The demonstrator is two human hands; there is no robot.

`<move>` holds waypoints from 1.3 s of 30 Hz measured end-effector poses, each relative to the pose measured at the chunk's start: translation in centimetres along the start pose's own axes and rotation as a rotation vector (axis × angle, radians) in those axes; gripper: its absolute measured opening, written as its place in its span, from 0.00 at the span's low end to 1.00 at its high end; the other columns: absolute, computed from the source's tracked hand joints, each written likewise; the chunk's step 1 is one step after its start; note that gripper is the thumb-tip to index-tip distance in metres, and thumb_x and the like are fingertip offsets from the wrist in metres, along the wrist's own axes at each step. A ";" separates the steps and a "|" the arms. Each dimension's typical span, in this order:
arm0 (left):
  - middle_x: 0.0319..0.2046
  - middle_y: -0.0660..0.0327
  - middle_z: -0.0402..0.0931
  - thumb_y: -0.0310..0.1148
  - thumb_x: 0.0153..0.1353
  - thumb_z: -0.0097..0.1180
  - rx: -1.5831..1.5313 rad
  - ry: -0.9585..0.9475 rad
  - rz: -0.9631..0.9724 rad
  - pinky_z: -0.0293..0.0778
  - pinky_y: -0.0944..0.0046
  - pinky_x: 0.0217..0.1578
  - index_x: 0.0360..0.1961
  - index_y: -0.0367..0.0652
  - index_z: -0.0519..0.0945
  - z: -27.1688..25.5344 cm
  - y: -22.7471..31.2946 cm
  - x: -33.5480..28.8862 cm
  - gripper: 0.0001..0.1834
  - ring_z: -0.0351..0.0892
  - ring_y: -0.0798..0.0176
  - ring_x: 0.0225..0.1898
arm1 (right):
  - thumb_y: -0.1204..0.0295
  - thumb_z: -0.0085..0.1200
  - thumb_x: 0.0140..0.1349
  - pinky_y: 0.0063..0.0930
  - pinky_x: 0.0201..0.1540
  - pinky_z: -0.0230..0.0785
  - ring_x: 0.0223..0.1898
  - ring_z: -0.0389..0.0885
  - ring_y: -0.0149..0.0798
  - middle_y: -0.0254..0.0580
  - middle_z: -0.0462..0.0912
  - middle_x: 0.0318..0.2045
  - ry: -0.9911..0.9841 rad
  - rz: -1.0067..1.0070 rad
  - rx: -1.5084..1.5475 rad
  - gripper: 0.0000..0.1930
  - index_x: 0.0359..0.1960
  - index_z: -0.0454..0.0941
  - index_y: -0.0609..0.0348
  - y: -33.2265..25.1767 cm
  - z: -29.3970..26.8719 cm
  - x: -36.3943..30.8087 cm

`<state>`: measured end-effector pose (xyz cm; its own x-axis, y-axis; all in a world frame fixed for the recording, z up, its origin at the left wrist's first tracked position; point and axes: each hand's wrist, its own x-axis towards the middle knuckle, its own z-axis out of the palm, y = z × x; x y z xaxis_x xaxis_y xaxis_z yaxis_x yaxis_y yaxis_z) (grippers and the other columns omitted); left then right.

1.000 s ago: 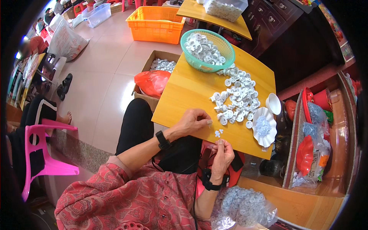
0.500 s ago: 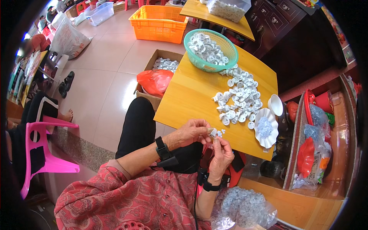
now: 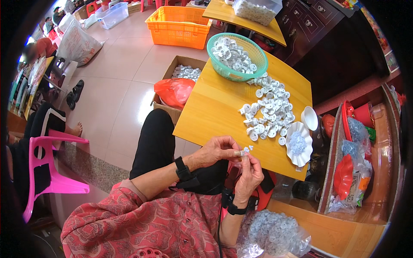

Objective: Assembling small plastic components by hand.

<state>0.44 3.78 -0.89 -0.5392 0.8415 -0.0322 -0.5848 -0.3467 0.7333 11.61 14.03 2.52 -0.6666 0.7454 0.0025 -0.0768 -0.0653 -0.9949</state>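
Note:
Above the near edge of the yellow wooden table (image 3: 215, 109), my left hand (image 3: 214, 151) and my right hand (image 3: 249, 173) meet, thumbs and fingertips pinched together. Between them is a small white plastic piece, mostly hidden by the fingers. A few tiny whitish bits (image 3: 248, 148) lie on the table edge just past the fingertips. Farther off spreads a pile of round white plastic parts (image 3: 272, 109), some with stems. To the right of the pile, a wavy-edged white dish (image 3: 306, 157) holds small pale-blue pieces (image 3: 297, 142).
A green basket (image 3: 238, 76) full of white parts stands at the table's far end. A white bowl (image 3: 309, 118) sits beside the dish. Left of the table is a cardboard box (image 3: 172, 66) with a red bag (image 3: 175, 92). A clear bag of parts (image 3: 275, 232) lies at lower right.
The fingers of both hands have drawn closer together, with my left fingertips lowered slightly. The white piece, plainer to see before, is now mostly covered.

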 end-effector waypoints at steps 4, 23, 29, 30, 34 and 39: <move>0.44 0.56 0.78 0.26 0.64 0.58 -0.020 0.007 0.014 0.78 0.62 0.50 0.37 0.38 0.77 -0.3 -0.2 0.0 0.04 0.79 0.64 0.45 | 0.77 0.57 0.63 0.18 0.37 0.69 0.34 0.75 0.24 0.33 0.79 0.35 -0.009 -0.014 -0.072 0.05 0.37 0.80 0.67 0.3 -0.1 0.1; 0.47 0.55 0.78 0.24 0.59 0.62 -0.003 0.062 -0.007 0.77 0.60 0.52 0.50 0.35 0.76 -0.6 -0.1 -0.3 0.17 0.79 0.63 0.47 | 0.79 0.56 0.62 0.19 0.33 0.69 0.31 0.75 0.24 0.34 0.79 0.33 -0.101 -0.034 -0.102 0.03 0.34 0.79 0.67 -0.2 -0.5 0.0; 0.43 0.61 0.79 0.21 0.56 0.64 0.104 0.030 0.061 0.77 0.65 0.50 0.49 0.37 0.76 0.2 0.2 -0.7 0.19 0.80 0.67 0.44 | 0.79 0.57 0.63 0.22 0.42 0.71 0.36 0.77 0.27 0.36 0.79 0.35 0.012 -0.034 -0.118 0.03 0.35 0.79 0.67 -0.7 -0.5 -0.1; 0.43 0.62 0.80 0.20 0.56 0.65 0.081 -0.010 0.040 0.77 0.66 0.50 0.49 0.37 0.76 0.3 0.2 -0.7 0.19 0.79 0.68 0.44 | 0.79 0.57 0.63 0.23 0.43 0.71 0.38 0.77 0.28 0.37 0.79 0.36 0.011 -0.050 -0.090 0.04 0.36 0.79 0.68 -0.6 -0.3 0.0; 0.43 0.62 0.80 0.20 0.56 0.64 0.089 -0.030 0.039 0.76 0.67 0.50 0.50 0.37 0.77 0.6 0.0 -0.7 0.19 0.79 0.69 0.45 | 0.78 0.57 0.63 0.24 0.46 0.71 0.40 0.78 0.29 0.39 0.80 0.38 -0.007 -0.081 -0.113 0.04 0.36 0.79 0.68 -0.4 -0.3 -0.1; 0.45 0.59 0.79 0.20 0.58 0.62 0.025 -0.041 0.055 0.76 0.64 0.52 0.51 0.36 0.76 0.3 -0.3 -0.6 0.19 0.79 0.66 0.47 | 0.79 0.57 0.62 0.26 0.46 0.71 0.40 0.78 0.32 0.40 0.80 0.37 -0.019 -0.106 -0.165 0.03 0.35 0.79 0.68 -0.9 -0.2 -0.1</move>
<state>1.13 3.50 -0.93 -0.5444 0.8380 0.0366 -0.5392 -0.3830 0.7501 11.89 14.18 3.43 -0.6755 0.7294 0.1084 -0.0253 0.1240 -0.9920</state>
